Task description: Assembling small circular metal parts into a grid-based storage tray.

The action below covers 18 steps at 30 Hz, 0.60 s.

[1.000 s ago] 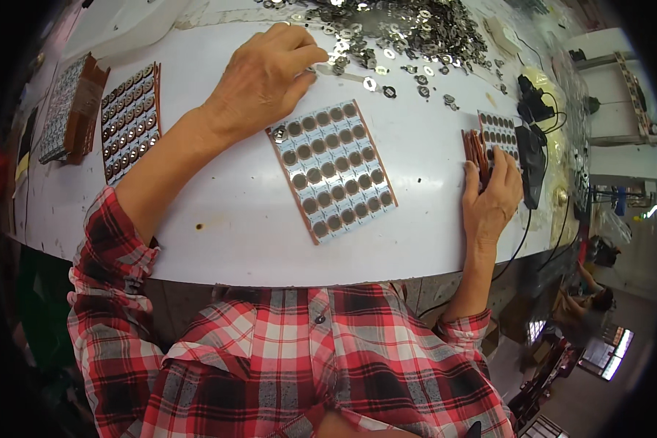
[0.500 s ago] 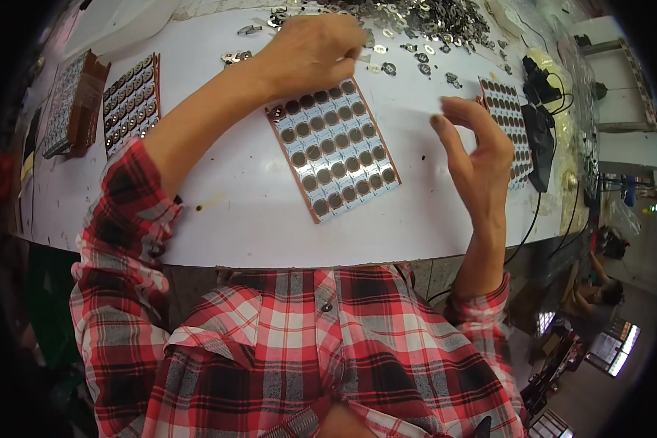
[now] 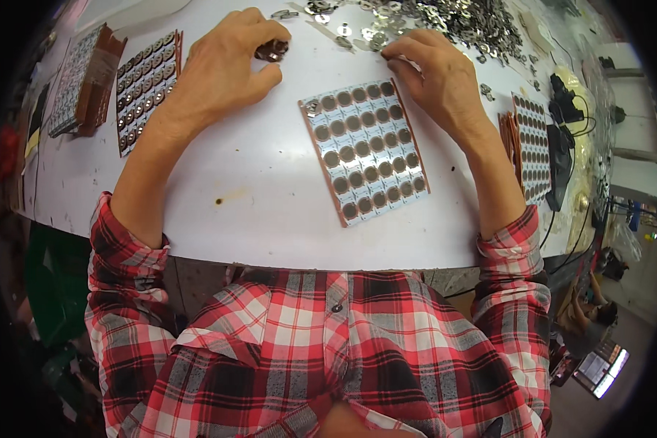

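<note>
A brown-edged card (image 3: 365, 150) with rows of round dark holes lies on the white table (image 3: 255, 204) in front of me; one metal piece sits in its top left hole. My left hand (image 3: 226, 62) rests left of the card, fingers curled around a small cluster of metal rings (image 3: 272, 50). My right hand (image 3: 438, 73) lies over the card's top right corner, fingertips pinched at a small metal piece near the corner. A heap of loose metal rings (image 3: 431, 18) spreads along the far edge, just beyond both hands.
A filled card (image 3: 146, 84) and a stack of cards (image 3: 80, 80) lie at the left. Another stack of holed cards (image 3: 529, 146) sits at the right, beside a black device with cables (image 3: 566, 139). The table's front edge curves just above my plaid shirt.
My right hand left the stack at the right, lifted, and came down at the card's top right corner. My left hand shifted left off the card, holding rings.
</note>
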Each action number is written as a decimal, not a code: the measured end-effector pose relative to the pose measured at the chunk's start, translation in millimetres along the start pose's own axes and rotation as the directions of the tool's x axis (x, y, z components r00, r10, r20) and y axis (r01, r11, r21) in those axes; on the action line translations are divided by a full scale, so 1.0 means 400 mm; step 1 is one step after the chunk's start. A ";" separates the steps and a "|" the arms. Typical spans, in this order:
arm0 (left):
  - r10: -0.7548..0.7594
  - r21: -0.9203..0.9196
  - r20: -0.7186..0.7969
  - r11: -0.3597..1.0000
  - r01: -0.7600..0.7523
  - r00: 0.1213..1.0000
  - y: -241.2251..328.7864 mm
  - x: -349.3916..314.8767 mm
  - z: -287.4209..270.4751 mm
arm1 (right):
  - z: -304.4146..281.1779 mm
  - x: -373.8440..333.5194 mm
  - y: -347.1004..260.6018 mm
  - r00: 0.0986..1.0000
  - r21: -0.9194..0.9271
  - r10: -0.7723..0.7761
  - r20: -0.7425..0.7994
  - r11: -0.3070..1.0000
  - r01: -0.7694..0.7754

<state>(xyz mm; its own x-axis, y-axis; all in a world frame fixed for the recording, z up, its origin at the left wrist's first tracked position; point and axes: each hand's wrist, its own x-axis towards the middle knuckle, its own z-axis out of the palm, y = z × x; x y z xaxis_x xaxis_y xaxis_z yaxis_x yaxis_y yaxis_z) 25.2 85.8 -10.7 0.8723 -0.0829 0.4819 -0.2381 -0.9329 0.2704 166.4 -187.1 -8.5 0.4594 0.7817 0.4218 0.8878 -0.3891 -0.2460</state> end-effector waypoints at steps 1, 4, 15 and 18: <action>-0.012 -0.118 0.070 0.993 0.020 0.997 -0.006 0.002 -0.001 | 0.009 0.012 0.002 0.999 -0.071 -0.044 -0.001 0.997 0.044; 0.005 -0.247 0.089 0.969 0.017 0.996 -0.013 0.013 0.025 | 0.000 0.019 -0.001 0.998 -0.064 -0.052 -0.042 0.997 0.049; -0.152 -0.644 0.267 0.706 0.294 0.952 0.051 0.147 0.062 | -0.108 -0.156 -0.070 0.690 0.694 0.699 0.188 0.402 -0.597; 0.352 -0.496 -0.243 0.756 -0.427 0.904 0.094 0.150 0.100 | -0.127 -0.203 -0.055 0.703 0.643 0.681 0.204 0.449 -0.621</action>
<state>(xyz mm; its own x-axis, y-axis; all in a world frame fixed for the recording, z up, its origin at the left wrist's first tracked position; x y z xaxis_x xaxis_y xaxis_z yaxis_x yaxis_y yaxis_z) 85.5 31.9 -4.9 0.6011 -0.3179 0.7332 -0.7646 -0.4955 0.4121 110.7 -266.8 6.8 0.9219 0.3844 -0.0490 0.0950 -0.3469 -0.9331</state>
